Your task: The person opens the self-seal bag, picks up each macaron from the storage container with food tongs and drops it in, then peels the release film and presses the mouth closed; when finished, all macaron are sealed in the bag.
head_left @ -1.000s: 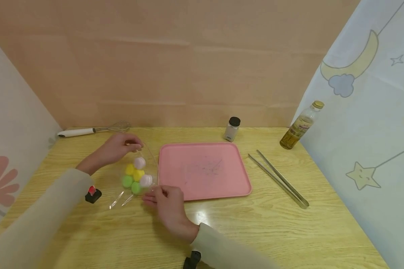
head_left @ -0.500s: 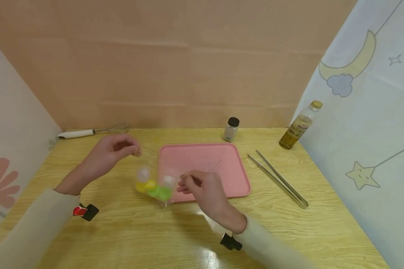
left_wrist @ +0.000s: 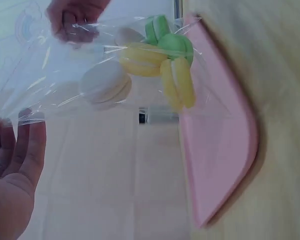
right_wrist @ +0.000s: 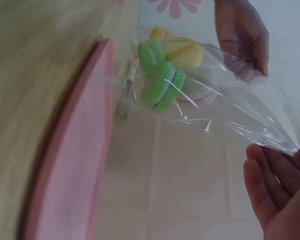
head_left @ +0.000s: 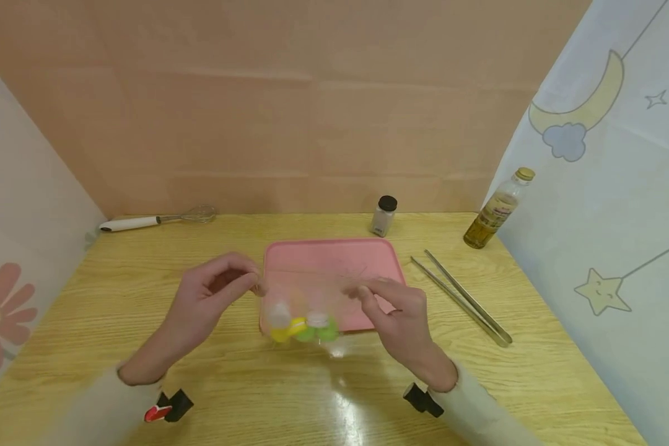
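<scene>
A clear plastic bag [left_wrist: 55, 82] hangs between my two hands. Inside its lower end lie several macarons, green [right_wrist: 162, 87], yellow [left_wrist: 179, 82] and pale pinkish-white [left_wrist: 106, 82]. My left hand [head_left: 214, 303] pinches one upper corner of the bag between thumb and fingers. Its other upper corner is pinched by my right hand [head_left: 398, 313]. Beneath and behind the bag, the pink tray [head_left: 334, 248] rests on the table; the bag's bottom hangs over the tray's front edge. In the head view the bag is blurred and its film is hard to make out.
Metal tongs [head_left: 463, 297] lie right of the tray. Behind it stands a small black-capped jar [head_left: 384, 217]. A bottle of yellowish liquid [head_left: 498, 209] stands at the back right. At the back left lies a white-handled whisk [head_left: 156, 220]. Fabric or paper walls close off the back and sides.
The bag of macarons has been lifted off the table left of the tray and carried right, over the tray's front. Both hands moved right with it, the right hand further.
</scene>
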Demonstrator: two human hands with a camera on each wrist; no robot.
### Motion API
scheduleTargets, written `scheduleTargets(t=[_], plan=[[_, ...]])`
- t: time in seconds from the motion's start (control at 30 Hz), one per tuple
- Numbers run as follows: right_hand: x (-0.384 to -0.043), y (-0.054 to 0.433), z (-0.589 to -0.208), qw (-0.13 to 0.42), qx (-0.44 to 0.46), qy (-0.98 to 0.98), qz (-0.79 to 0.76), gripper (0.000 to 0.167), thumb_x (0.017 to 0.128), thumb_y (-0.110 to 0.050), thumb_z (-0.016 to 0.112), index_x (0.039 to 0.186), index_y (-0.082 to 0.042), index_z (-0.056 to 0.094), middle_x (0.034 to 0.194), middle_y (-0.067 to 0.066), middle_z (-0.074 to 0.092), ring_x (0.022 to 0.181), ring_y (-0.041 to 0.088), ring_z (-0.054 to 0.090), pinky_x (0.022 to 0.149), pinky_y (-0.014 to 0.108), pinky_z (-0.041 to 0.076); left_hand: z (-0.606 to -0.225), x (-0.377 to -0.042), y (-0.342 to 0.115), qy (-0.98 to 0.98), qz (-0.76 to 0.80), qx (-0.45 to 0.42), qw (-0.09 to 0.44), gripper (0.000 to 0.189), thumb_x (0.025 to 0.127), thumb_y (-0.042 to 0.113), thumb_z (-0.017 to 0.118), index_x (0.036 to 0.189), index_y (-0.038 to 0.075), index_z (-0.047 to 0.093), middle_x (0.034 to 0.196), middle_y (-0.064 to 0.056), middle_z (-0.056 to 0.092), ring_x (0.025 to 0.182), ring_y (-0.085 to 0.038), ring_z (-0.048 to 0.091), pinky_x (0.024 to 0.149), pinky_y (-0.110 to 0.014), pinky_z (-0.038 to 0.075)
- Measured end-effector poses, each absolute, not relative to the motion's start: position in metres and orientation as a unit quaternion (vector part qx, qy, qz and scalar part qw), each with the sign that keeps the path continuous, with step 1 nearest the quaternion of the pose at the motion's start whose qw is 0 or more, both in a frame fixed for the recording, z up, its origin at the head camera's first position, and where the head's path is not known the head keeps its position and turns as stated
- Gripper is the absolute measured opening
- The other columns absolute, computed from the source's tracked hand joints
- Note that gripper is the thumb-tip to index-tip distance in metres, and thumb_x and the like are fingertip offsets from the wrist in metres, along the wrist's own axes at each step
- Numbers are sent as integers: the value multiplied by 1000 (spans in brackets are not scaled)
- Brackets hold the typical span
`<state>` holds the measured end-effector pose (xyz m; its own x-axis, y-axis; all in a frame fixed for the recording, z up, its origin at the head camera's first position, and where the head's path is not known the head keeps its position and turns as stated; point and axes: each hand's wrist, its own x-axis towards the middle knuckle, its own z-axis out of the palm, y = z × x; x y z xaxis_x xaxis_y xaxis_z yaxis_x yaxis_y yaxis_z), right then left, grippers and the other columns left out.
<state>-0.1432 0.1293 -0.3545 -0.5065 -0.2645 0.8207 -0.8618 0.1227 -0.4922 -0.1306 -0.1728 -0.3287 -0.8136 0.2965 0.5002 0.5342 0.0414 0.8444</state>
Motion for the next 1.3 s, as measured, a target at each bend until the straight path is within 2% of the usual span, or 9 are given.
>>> scheduleTargets(t=[0.07, 0.17, 0.23, 0.4, 0.63, 0.83, 0.9, 1.03, 1.3], plan=[[-139, 138, -359, 237, 396, -688, 560, 22, 96, 11, 56, 97, 3, 76, 92, 15, 76, 79, 25, 73, 72, 29, 59, -336, -123, -164, -692, -660, -282, 77, 10, 100, -8, 56, 105, -6, 65, 92, -14, 68, 86, -24, 67, 78, -32, 58], [-133, 150, -365, 163, 377, -687, 600, 27, 99, 12, 50, 96, 2, 74, 90, 16, 75, 78, 25, 73, 69, 33, 60, -349, -112, -151, -665, -696, -267, 53, 10, 101, -7, 55, 106, -7, 64, 92, -15, 68, 84, -24, 68, 72, -36, 59], [-130, 157, -368, 132, 359, -695, 608, 29, 101, 12, 48, 94, 0, 73, 88, 14, 75, 75, 24, 73, 65, 33, 60, -358, -107, -143, -656, -707, -259, 48, 10, 101, -6, 55, 106, -6, 64, 92, -14, 68, 83, -23, 70, 69, -37, 60], [-129, 170, -375, 104, 317, -727, 601, 30, 102, 10, 48, 91, -3, 72, 85, 10, 75, 71, 22, 71, 60, 33, 58, -377, -104, -128, -649, -713, -258, 61, 12, 101, -8, 54, 108, -7, 64, 94, -14, 70, 86, -21, 71, 72, -36, 60], [-131, 176, -387, 60, 279, -720, 632, 27, 106, 5, 45, 95, 1, 70, 86, 15, 74, 74, 28, 72, 65, 43, 60, -390, -110, -113, -641, -726, -243, 64, 14, 104, -4, 51, 113, -8, 61, 104, -18, 69, 97, -24, 69, 88, -36, 56], [-133, 178, -394, 47, 245, -717, 650, 26, 108, -2, 45, 98, 5, 68, 85, 18, 74, 73, 32, 72, 68, 43, 60, -398, -118, -102, -635, -737, -231, 25, 21, 106, 1, 48, 123, -9, 56, 116, -22, 69, 112, -28, 66, 99, -38, 51], [-133, 179, -396, 47, 237, -719, 651, 26, 108, -4, 46, 100, 8, 67, 86, 17, 74, 73, 32, 73, 69, 43, 60, -401, -120, -99, -636, -739, -222, 13, 22, 105, 2, 51, 123, -10, 58, 116, -21, 70, 112, -28, 67, 99, -39, 51], [-132, 181, -399, 52, 228, -722, 651, 25, 108, -4, 46, 101, 9, 66, 86, 16, 74, 75, 31, 73, 70, 43, 60, -405, -121, -93, -656, -731, -186, 8, 20, 103, 8, 59, 116, -3, 68, 111, -14, 74, 106, -26, 70, 92, -36, 55], [-132, 184, -400, 79, 215, -729, 645, 21, 108, -5, 47, 107, 5, 65, 91, 15, 75, 78, 29, 74, 69, 41, 60, -406, -123, -87, -650, -744, -152, 14, 19, 103, 13, 61, 109, -3, 71, 104, -14, 75, 98, -28, 73, 83, -39, 58]])
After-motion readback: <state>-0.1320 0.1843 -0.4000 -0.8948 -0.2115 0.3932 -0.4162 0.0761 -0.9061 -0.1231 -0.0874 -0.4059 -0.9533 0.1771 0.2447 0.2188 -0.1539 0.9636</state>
